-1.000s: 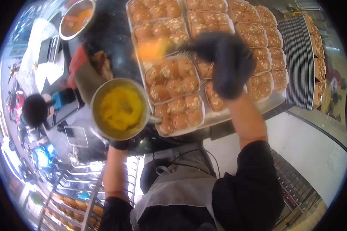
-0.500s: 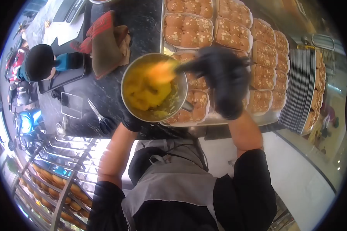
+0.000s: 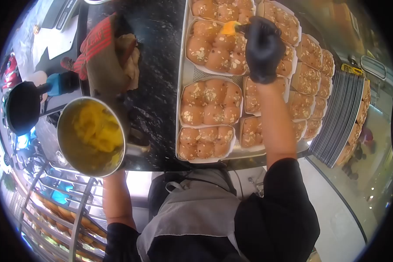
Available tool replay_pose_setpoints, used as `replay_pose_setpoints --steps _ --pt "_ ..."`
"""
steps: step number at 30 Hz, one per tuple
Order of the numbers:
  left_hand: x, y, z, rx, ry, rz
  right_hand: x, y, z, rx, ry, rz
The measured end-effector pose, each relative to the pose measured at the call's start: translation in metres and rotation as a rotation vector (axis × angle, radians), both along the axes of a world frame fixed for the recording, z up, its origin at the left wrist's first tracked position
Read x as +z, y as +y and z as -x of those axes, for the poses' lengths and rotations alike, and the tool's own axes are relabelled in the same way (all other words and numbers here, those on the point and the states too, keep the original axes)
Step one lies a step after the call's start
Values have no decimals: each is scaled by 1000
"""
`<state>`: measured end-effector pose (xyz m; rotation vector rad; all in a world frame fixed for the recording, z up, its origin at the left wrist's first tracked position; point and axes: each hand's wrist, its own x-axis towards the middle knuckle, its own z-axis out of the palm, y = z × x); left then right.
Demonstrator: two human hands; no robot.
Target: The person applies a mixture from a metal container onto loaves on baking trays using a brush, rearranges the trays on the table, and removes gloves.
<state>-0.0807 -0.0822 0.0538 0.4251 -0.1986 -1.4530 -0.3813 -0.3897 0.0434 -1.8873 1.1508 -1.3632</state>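
Note:
In my right hand (image 3: 264, 50), gloved in black, is a brush with an orange-yellow head (image 3: 230, 28). The brush head touches or hovers just over the top of a bread loaf (image 3: 216, 48) dotted with flaked nuts. Several such loaves in paper cases stand in rows on a perforated metal tray (image 3: 188, 73). At the left, a metal pot (image 3: 70, 150) holding a yellow, buttery mass is tilted toward me. My left hand is hidden beneath and behind the pot; only the forearm shows below it.
Oven mitts (image 3: 101, 61) lie on the black counter (image 3: 159, 56) left of the tray. Stacked trays (image 3: 341, 115) stand at the right. A metal rack (image 3: 76, 222) holding bread is at the lower left. A scale (image 3: 62, 15) sits at the upper left.
The brush has left the pot and moved up and right over a loaf. The pot has shifted left and down, away from the tray. The view has also shifted.

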Motion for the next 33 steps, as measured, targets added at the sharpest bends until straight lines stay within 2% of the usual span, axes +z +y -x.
replay_pose_setpoints --steps 1,2,3,5,6,8,9,11,12,14,15,17,18,20,21,23,24,25,27,28,29,30,31,32,33 --pt "1 -4 2 8 -19 25 8 7 2 -1 62 90" --pt "2 -7 2 15 -36 50 23 17 -6 83 240 163" --pt "6 -8 8 21 -55 76 24 20 -6 246 505 305" --pt "8 -16 7 27 -97 133 20 26 -17 452 749 601" --pt "3 -20 1 18 -97 136 17 29 -16 443 752 600" --pt "-15 -23 -7 -47 89 -596 8 39 -11 493 556 478" --pt "-20 -22 -8 -51 88 -598 9 34 -4 490 556 475" --pt "-27 -18 -10 -77 131 -534 16 22 10 249 -190 -527" --pt "-29 -15 -11 -90 150 -502 20 21 10 247 -196 -531" --pt "-33 -12 -13 -120 187 -435 27 23 10 6 12 -216" --pt "-36 -10 -14 -125 181 -435 27 27 10 1 7 -215" --pt "-38 -3 -18 -92 467 -566 30 45 8 448 546 468" --pt "-40 -1 -21 -79 610 -629 31 54 5 435 548 465" --pt "-46 2 -27 -46 903 -754 28 72 -1 437 363 -153" --pt "-48 6 -29 -53 905 -759 21 70 5 431 366 -157" --pt "-52 5 -36 -6 695 -817 12 54 15 73 -6 -270" --pt "-57 -2 -40 10 590 -830 15 56 15 -44 12 -190" --pt "-62 -4 -41 31 488 -847 20 59 15 -57 17 -182" --pt "-74 4 -48 40 392 -872 29 71 18 303 709 310" --pt "-87 6 -61 -320 -93 -545 25 80 8 397 655 483" --pt "-86 -1 -66 -647 -570 -176 28 89 9 386 661 490" --pt "-85 -3 -67 -652 -572 -166 32 98 10 426 643 374" --pt "-84 -5 -68 -569 -378 -214 33 103 12 466 621 258" --pt "-78 -9 -65 -482 -184 -261 29 101 19 273 414 -59" --pt "-69 -17 -60 -484 -183 -256 26 92 25 157 47 -330"
